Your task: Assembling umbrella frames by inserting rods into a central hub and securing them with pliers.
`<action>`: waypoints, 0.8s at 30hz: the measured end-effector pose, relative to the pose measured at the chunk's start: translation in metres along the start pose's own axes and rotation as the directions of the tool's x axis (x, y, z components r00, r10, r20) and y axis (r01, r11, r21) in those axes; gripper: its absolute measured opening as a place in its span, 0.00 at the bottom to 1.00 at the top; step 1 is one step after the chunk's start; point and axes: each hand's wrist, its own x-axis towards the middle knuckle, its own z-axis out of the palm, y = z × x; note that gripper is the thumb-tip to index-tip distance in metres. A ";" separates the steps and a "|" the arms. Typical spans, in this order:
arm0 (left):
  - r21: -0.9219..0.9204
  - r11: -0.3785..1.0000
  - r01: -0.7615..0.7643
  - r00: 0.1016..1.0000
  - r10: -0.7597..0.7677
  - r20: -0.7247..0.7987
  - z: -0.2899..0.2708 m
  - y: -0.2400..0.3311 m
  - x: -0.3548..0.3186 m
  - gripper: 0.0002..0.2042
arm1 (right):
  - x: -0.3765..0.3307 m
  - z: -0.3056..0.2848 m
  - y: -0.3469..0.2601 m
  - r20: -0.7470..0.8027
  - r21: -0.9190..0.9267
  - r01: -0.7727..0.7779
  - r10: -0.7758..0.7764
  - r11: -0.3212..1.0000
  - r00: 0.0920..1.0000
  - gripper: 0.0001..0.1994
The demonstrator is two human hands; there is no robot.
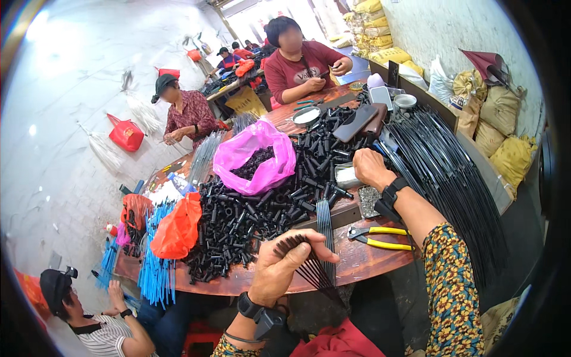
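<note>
My left hand (288, 259) is closed around a bundle of thin dark rods (315, 272), held at the table's near edge. Their short upper ends poke out above the fingers, while the long ends slant down to the right. My right hand (372, 168) is curled shut over the table, beside a clear box with white contents (346, 175); its fingertips are hidden. Below that hand lies a tray of small metal pieces (369, 201). Cutting pliers with yellow handles (386, 244) rest nearer me. Several grey rods (324, 229) lie side by side behind my left hand.
Black tubular parts (223, 238) are heaped mid-table around a pink bag (223, 160). Long black rods (446, 178) overhang the right edge. An orange bag (178, 226) lies on blue rods (156, 262) at left. People work across (303, 65) and to the left (187, 113).
</note>
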 end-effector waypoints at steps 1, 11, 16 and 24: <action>-0.002 1.000 -0.008 1.000 0.008 0.002 0.001 0.001 0.002 0.12 | -0.001 0.001 0.002 -0.004 -0.006 0.005 -0.005 1.000 1.000 0.05; 0.084 0.996 -0.028 0.998 0.032 -0.047 0.009 0.001 -0.001 0.14 | -0.037 -0.099 -0.035 0.053 0.348 -0.027 0.009 0.937 0.999 0.06; 0.116 0.990 -0.082 0.997 0.082 0.007 0.003 -0.006 0.009 0.14 | -0.087 -0.187 -0.086 0.222 0.654 -0.059 -0.117 0.754 0.968 0.08; 0.066 0.995 -0.080 0.997 0.078 0.026 0.007 -0.008 0.009 0.13 | -0.120 -0.213 -0.125 -0.077 0.219 0.513 -0.509 0.830 0.857 0.15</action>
